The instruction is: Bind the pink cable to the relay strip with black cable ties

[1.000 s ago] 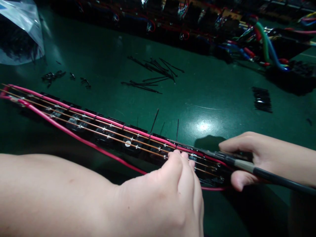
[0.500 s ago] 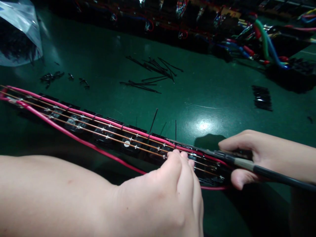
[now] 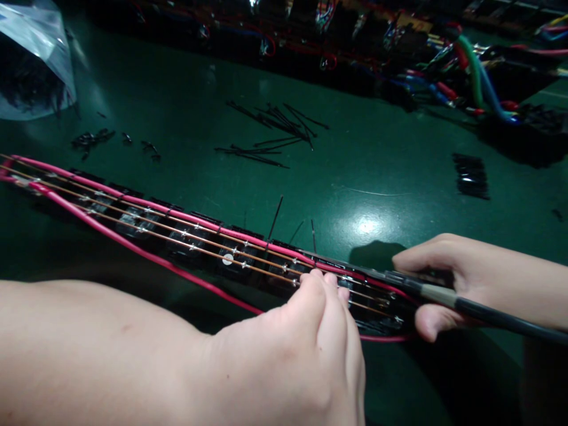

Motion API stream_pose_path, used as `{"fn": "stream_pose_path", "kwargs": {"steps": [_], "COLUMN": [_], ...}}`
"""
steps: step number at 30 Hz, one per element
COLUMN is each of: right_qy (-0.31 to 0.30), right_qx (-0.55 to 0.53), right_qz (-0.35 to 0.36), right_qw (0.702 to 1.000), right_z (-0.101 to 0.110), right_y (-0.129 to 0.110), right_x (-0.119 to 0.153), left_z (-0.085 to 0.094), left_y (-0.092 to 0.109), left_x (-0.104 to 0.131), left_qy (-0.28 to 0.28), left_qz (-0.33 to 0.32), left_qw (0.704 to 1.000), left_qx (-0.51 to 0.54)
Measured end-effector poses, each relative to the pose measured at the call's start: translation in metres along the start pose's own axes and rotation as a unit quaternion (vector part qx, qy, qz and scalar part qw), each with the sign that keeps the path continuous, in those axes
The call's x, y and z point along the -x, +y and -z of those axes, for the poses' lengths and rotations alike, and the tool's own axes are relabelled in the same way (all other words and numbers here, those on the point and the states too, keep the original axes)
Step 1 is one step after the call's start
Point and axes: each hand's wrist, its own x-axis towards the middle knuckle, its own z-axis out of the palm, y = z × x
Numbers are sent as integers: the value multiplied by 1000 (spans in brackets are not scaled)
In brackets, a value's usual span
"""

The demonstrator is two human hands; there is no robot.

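A long black strip (image 3: 252, 251) with copper-coloured rods lies slanting across the view. A pink-red wire (image 3: 177, 214) runs along its upper edge, bound by black cable ties, and another length loops below. Two tie tails stick up, one tail (image 3: 275, 216) left of the other tail (image 3: 313, 235). My left hand (image 3: 315, 349) is closed at the strip below the right tail; what its fingertips grip is hidden. My right hand (image 3: 461, 278) wraps the strip's right end, thumb below and fingers above. A black cable (image 3: 501, 316) with a grey band crosses in front of it.
Loose black cable ties (image 3: 275, 121) lie on the green table (image 3: 186, 118). Small black offcuts (image 3: 93, 139) are at the left, near a clear plastic bag (image 3: 48, 53). A black bundle (image 3: 470, 176) lies at the right. Wired assemblies (image 3: 328, 35) with a thick green wire (image 3: 473, 71) line the back.
The right tie tail leans slightly further left and shows a little shorter. Both hands and the strip stay almost where they were.
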Motion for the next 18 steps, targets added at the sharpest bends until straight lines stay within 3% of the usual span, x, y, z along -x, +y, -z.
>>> {"fn": "stream_pose_path", "kwargs": {"steps": [3, 18], "right_qy": [-55, -59], "right_qx": [-25, -23], "right_qz": [-22, -25], "right_qw": [998, 998], "right_z": [1, 0], "right_y": [-1, 3], "right_x": [0, -2], "left_z": [-1, 0], "left_y": [0, -1], "left_x": [0, 0], "left_qy": [3, -7], "left_qz": [2, -2], "left_qw": [1000, 1000], "left_qx": [-1, 2]}}
